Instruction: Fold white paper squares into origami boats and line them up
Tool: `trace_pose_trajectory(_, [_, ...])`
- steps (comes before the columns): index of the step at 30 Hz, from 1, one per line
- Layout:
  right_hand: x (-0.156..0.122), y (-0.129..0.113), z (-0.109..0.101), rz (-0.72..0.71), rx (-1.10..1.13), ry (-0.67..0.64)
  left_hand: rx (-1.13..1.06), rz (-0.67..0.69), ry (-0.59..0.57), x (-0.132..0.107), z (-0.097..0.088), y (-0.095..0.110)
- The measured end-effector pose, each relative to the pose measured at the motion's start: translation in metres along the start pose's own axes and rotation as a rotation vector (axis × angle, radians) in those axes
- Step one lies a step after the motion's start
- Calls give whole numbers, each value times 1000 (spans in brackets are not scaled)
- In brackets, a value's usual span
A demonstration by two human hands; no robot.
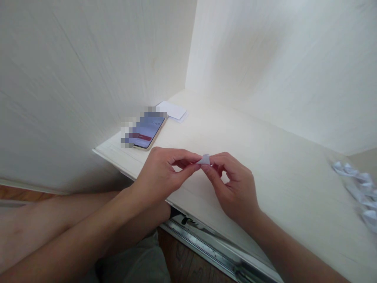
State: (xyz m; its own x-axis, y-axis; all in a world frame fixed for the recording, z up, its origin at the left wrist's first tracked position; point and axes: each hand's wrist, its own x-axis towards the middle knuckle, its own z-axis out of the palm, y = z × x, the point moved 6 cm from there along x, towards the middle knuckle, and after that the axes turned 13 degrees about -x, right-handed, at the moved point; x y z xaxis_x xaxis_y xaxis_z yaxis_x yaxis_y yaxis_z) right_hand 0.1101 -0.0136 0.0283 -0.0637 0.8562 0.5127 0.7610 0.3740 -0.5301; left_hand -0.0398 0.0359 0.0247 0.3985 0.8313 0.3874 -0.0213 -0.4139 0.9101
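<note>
Above the counter (282, 184), the left hand (160, 171) and right hand (235, 181), each nearly closed in a fingertip pinch, hold one small pale paper piece (205, 159), apparently mid-fold, so the next move likely calls for a light, steady press.

White bit (205, 159) part. hidden, phone (150, 127) pt. pixelated, R-edge pcs (365, 179) blurred

Passable room over the white surface (282, 181) right of the fingers (221, 159), phone (150, 131) and white cards (172, 109) obstructing ahead-left, wall (250, 59) beyond, white pieces (365, 180) far right.
</note>
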Motion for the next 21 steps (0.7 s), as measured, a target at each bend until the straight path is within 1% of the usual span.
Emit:
trace_pose_trajectory(2, [0, 1, -1, 38, 50, 11, 15, 8, -16, 0, -1, 2])
trace_pose_trajectory(4, [0, 5, 0, 110, 146, -14, 6, -15, -35, 0, -1, 4])
trace_pose_trajectory(6, [0, 11, 6, 210, 297, -75, -92, -69, -69, -1, -2, 2])
trace_pose_trajectory(9, [-2, 20, 19, 343, 576, -202, -301, -184, -126, -1, -2, -4])
trace_pose_trajectory(13, [-5, 22, 30, 426, 881, -320, -442, -279, -203, 0, 1, -11])
trace_pose_trajectory(15, [-6, 21, 33, 476, 982, -361, -491, -310, -200, 0, 3, -13])
trace_pose_trajectory(18, [-6, 19, 34, 544, 1090, -391, -533, -356, -163, 1, 5, -15])
trace_pose_trajectory(21, [-4, 16, 34, 549, 1149, -405, -584, -393, -155, 0, 9, -17])
